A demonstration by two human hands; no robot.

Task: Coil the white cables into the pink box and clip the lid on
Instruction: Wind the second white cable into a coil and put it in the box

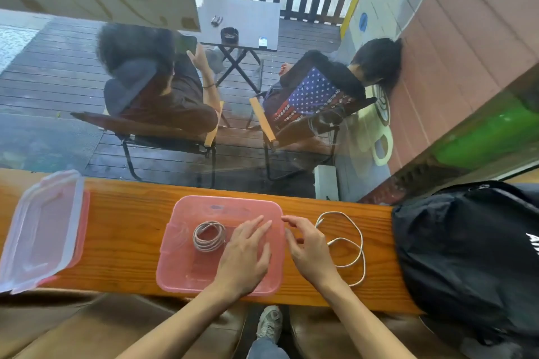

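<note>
So one coil [208, 235] lies in our pink box [186, 277]; left hand [243, 256] spread empty, right hand [310, 251] loosely open, reaching next for the loose cable [354, 242].

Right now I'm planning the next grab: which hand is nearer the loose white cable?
Right. The right hand is beside the loose white cable, just left of it; the left hand is over the pink box.

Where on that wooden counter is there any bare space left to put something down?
Bare wood shows between the lid and the pink box. Right of the box it is crowded: the right hand, the loose white cable and the black backpack fill that end.
</note>
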